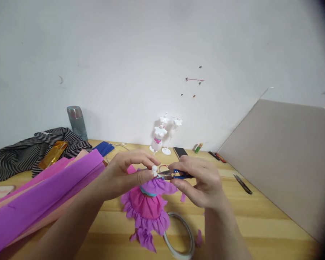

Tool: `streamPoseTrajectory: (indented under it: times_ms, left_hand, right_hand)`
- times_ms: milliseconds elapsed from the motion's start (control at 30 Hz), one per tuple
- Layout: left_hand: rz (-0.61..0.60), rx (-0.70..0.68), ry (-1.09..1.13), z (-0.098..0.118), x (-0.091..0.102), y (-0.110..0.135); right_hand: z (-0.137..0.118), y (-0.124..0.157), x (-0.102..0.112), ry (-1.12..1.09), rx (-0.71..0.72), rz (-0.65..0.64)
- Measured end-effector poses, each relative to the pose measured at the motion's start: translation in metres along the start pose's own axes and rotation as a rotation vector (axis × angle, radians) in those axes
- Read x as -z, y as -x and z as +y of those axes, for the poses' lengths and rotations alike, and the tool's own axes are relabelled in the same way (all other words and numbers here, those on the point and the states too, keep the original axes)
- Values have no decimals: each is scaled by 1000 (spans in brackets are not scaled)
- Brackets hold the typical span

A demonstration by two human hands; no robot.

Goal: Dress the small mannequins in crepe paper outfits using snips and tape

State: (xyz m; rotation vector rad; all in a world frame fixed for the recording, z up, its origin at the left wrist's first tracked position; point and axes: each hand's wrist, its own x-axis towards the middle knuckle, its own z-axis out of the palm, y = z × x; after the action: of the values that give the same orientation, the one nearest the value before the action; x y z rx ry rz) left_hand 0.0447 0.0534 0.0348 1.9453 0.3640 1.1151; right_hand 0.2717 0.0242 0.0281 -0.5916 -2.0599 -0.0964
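A small white mannequin in a pink and purple crepe-paper dress (147, 207) stands upright on the wooden table (260, 209). My left hand (127, 173) pinches it at the top, by the white neck knob. My right hand (200, 184) grips blue-handled scissors (176, 175), whose blades point left at the dress's shoulder, right beside the left fingertips. A roll of clear tape (182, 236) lies on the table just below the dress.
Long folded sheets of purple and pink crepe paper (38, 202) lie at left, by striped cloth (24, 150), a flask (77, 122) and blue paper (104, 148). Two bare white mannequins (161, 135), a phone (180, 152), a grey board (287, 159) and small snips (243, 184) stand behind and right.
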Motion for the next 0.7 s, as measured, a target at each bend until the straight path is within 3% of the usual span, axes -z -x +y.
streamPoseTrajectory:
  times_ms: [300,467,600,700]
  left_hand:
    - [-5,35,-5,7,1,1]
    - [47,83,-40,5,0,0]
    - [62,85,-85,6,-1,0]
    - [93,85,-136,9,-2,0]
  right_hand:
    - [6,2,-1,-31,-62,24]
    - [1,6,5,-200,-375,134]
    - [-17,1,-2,-468,-568,48]
    - [-31,-7,-14,-472,-730,51]
